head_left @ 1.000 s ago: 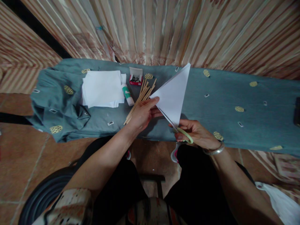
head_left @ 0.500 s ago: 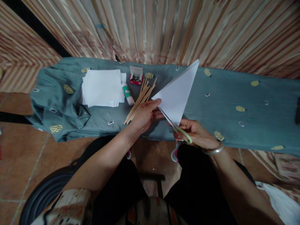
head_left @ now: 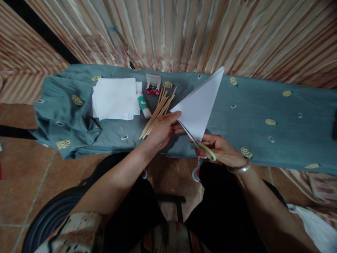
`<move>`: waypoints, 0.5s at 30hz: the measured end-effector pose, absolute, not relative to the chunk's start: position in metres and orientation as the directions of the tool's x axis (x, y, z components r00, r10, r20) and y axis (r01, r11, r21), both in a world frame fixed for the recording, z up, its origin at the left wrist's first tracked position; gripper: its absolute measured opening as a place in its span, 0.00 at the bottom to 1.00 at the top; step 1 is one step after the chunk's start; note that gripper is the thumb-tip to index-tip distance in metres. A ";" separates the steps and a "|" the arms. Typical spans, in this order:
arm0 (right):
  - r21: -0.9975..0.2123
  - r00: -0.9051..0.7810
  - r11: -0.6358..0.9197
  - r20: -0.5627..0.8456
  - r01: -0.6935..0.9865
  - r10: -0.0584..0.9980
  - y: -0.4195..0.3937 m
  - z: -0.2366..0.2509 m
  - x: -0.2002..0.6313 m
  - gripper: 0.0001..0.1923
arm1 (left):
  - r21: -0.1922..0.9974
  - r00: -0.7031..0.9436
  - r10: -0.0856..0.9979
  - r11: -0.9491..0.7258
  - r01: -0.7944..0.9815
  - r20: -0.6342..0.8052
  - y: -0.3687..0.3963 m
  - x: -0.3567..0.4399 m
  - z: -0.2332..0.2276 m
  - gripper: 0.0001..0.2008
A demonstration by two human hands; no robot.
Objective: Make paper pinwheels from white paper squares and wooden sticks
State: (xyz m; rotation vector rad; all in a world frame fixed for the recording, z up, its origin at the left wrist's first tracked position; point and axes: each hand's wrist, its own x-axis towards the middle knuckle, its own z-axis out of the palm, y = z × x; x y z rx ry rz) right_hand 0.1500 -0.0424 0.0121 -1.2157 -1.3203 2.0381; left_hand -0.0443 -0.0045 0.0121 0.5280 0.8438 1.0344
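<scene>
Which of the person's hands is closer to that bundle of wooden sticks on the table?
The left. The left hand holds the folded paper right beside the wooden sticks, nearly touching them. The right hand, gripping the scissors, sits farther off, beyond the paper.

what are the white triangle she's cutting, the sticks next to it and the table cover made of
The white triangle looks like thin matte paper: crisp straight edges and a sharp folded point. The sticks seem to be bare wood or bamboo, pale tan, thin and straight; which one is unclear. The table cover looks like soft woven fabric, grey-blue with printed yellow ovals, rumpled into folds at its left end.
</scene>
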 end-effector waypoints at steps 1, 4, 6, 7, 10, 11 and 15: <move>-0.883 -0.532 -0.458 -0.439 0.105 0.725 -0.042 0.012 0.150 0.23 | 0.732 0.251 0.900 0.437 -0.523 -0.357 -0.005 -0.044 0.012 0.09; -0.885 -0.534 -0.453 -0.436 0.108 0.725 -0.043 0.012 0.150 0.23 | 0.740 0.243 0.898 0.440 -0.508 -0.367 -0.004 -0.044 0.012 0.09; -0.887 -0.531 -0.444 -0.438 0.124 0.726 -0.042 0.014 0.150 0.23 | 0.751 0.215 0.907 0.420 -0.509 -0.362 -0.001 -0.046 0.011 0.09; -0.886 -0.532 -0.442 -0.443 0.139 0.721 -0.042 0.015 0.151 0.23 | 0.759 0.193 0.914 0.405 -0.510 -0.357 0.001 -0.048 0.010 0.09; -0.880 -0.539 -0.419 -0.469 0.223 0.699 -0.042 0.019 0.160 0.23 | 0.784 0.120 0.933 0.350 -0.514 -0.338 0.008 -0.055 0.010 0.10; -0.878 -0.532 -0.394 -0.478 0.271 0.699 -0.041 0.019 0.165 0.23 | 0.789 0.098 0.939 0.332 -0.517 -0.331 0.011 -0.058 0.010 0.11; -0.785 -0.362 -0.118 -0.406 0.608 0.839 -0.038 0.014 0.188 0.21 | 0.801 0.020 0.954 0.263 -0.538 -0.300 0.019 -0.066 0.010 0.13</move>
